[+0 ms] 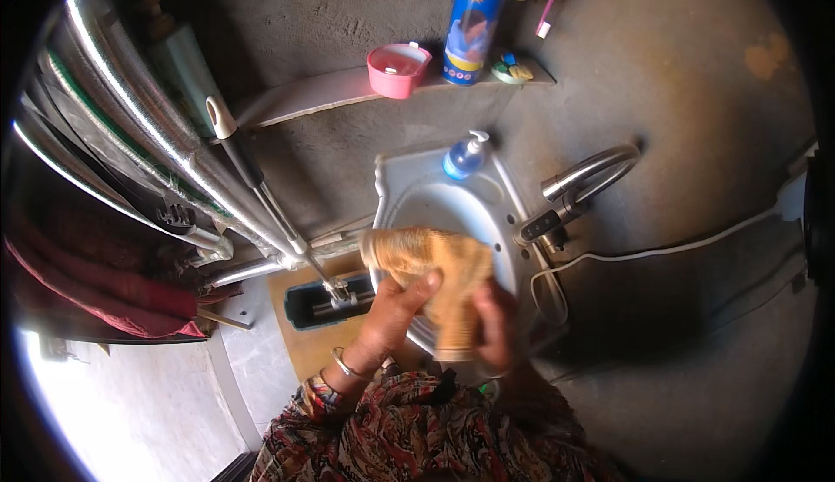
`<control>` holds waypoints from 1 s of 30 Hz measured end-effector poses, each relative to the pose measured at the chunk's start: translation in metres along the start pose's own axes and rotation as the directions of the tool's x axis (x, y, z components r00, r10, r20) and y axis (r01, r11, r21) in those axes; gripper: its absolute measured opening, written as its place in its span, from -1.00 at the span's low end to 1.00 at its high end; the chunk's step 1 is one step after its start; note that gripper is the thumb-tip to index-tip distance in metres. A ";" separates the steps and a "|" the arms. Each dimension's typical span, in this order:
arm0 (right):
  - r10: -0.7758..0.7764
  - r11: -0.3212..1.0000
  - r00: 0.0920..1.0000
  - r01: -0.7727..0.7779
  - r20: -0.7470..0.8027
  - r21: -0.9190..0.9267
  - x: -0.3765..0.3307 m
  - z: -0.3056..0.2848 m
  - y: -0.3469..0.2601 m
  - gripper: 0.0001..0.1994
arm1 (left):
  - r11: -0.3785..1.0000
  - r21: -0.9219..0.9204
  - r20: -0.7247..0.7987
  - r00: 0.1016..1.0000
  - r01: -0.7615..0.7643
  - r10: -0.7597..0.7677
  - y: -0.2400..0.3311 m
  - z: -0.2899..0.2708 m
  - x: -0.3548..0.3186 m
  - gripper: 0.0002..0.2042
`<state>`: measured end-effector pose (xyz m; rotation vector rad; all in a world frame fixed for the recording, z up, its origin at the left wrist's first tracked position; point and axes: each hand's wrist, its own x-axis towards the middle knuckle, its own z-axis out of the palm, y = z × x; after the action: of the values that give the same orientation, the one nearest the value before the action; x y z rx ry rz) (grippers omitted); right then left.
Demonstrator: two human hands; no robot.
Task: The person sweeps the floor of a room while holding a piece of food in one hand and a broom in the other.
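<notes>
Tan and soft, the cloth point(435, 277) is between my two hands, just above the white sink point(409, 188). Its long axis runs from about 10 o'clock, where the thick folded end sticks out over the basin, down to about 5 o'clock, where the lower end hangs near my body. Both hands touch it, so neither is really nearer. My left hand point(393, 304) is at the 8 o'clock side of the cloth and my right hand point(494, 324) at the 4 o'clock side.

My left hand comes up from the lower edge, with a metal bangle point(342, 364) on the wrist. Its fingers are closed on the cloth, the thumb pressing across the front toward 2 o'clock. My right hand is partly hidden behind the cloth; I see the fingers curled around its lower edge, so it is gripping the cloth too, but how tight I cannot tell. Both forearms are bent close to my patterned dress point(417, 430).

From the cloth, the metal tap point(584, 182) is at 2 o'clock, near but not touching. The blue soap bottle point(464, 157) stands on the sink rim at 12 o'clock. A pink tub point(397, 70) and a tall blue spray can point(472, 21) are on the shelf point(296, 99) further away.
</notes>
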<state>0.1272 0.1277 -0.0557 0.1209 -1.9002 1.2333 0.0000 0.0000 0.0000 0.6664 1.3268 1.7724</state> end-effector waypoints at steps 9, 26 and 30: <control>0.183 0.545 0.933 0.166 -0.310 0.822 0.030 -0.151 -0.110 -0.31 | 0.991 0.090 0.011 0.994 0.104 -0.105 -0.007 -0.028 -0.028 -0.61; -0.187 0.681 0.982 0.156 0.036 -0.716 0.179 -0.206 -0.077 -0.61 | 0.998 0.008 -0.170 0.984 0.064 -0.062 -0.038 0.006 -0.048 -0.69; -0.031 0.812 0.995 -0.028 -0.090 -0.583 0.166 -0.233 -0.068 -0.57 | 0.999 -0.005 -0.235 0.971 0.045 -0.045 -0.041 0.017 -0.060 -0.70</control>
<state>0.1932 0.3338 0.1430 -0.2630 -2.1050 0.5862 0.0573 -0.0371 -0.0304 0.4319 1.4871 1.8570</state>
